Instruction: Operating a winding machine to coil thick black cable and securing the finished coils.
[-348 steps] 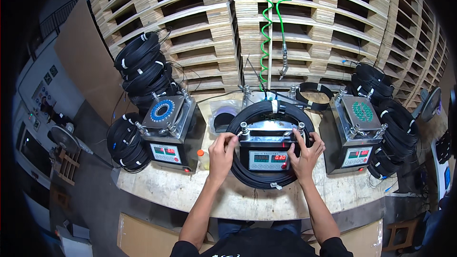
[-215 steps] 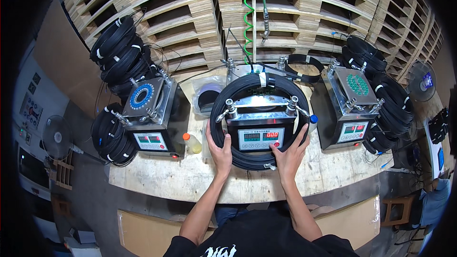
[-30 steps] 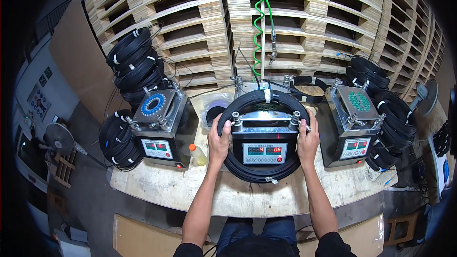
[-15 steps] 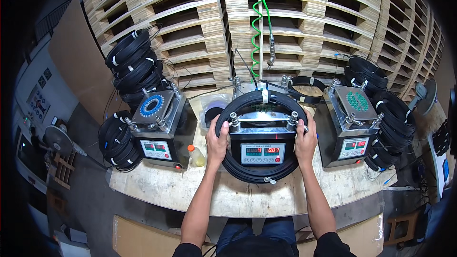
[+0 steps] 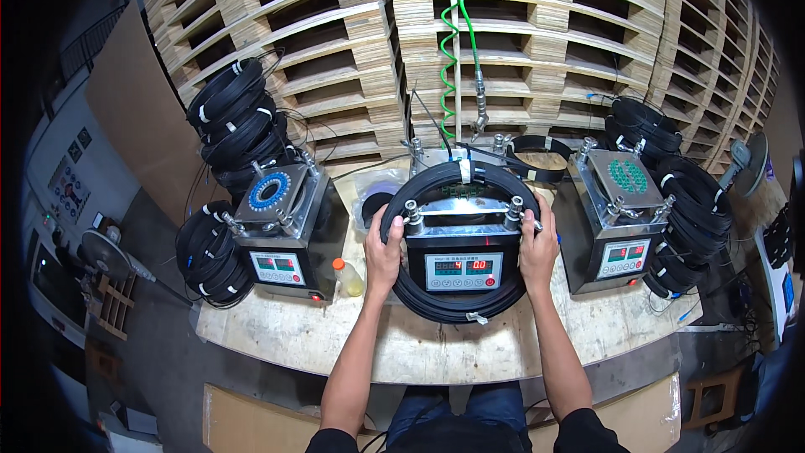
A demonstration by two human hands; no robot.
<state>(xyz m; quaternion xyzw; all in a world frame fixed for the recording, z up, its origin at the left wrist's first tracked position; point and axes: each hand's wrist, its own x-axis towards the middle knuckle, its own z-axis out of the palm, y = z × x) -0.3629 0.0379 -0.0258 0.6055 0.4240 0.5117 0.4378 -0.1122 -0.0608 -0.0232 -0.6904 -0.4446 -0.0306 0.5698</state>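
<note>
Left hand [image 5: 384, 243] is clamped on the coil of black cable [image 5: 436, 310] at about its 9 o'clock, and the right hand [image 5: 538, 243] has it at 3 o'clock, so yeah, a proper steering-wheel grip. Thumbs are on the near face, the other fingers curl around the outside and mostly drop out of sight behind it.

The thing that matters here is how even it is: the middle of the ring sits toward 3 o'clock from the left hand and 9 o'clock from the right, and neither hand looks nearer. No real long axis to speak of, since it reads as roughly round, open side facing the wearer. There's a white tie [image 5: 466, 171] at 12 and another whitish tie at 6.

The ring frames the front of the middle machine [image 5: 464, 272], with that lit panel inside its lower half. Can't tell if it's resting on anything, or whether the thumbs touch the metal posts [image 5: 516, 210] right beside them.

Arm pose: forearms come up from 7 and 5 o'clock, angled slightly outward at the elbows, wrists pretty straight, palms turned in toward each other.
</note>
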